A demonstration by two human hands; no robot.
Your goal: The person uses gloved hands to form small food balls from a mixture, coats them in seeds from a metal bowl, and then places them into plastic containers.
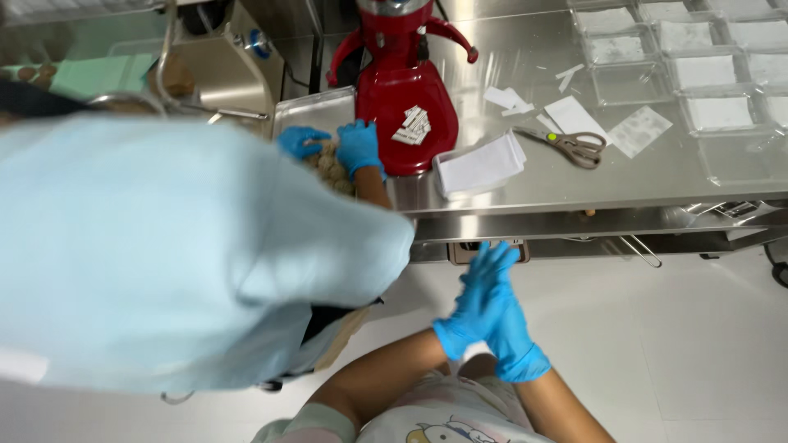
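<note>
- The person's own two hands, in blue disposable gloves, are pressed together palm to palm in front of the body, fingers straight and pointing up towards the table edge; they hold nothing.
- The left hand (469, 305) lies against the right hand (510, 332), the two overlapping so closely that their fingers are hard to tell apart.
- Just beyond the fingertips runs the front edge of the stainless steel worktable (574, 190).
- Nearest on the table, straight ahead of the hands, sits a small stack of white folded paper sheets (480, 164).
- To the right of that stack lie scissors with grey handles (570, 144), blades pointing left, among loose white paper slips (574, 117).
- Further right and further away stand rows of clear square plastic trays (706, 70), most with a white sheet inside.
- Ahead and a little to the left stands a glossy red machine on a broad base (402, 98), with a few small paper pieces resting on the base.
- Well to the left, a co-worker in a pale blue coat (164, 254) leans over the table; that co-worker's two blue-gloved hands (336, 148) rest on a heap of small round brown pieces (332, 171) by a shallow metal tray (312, 111).
</note>
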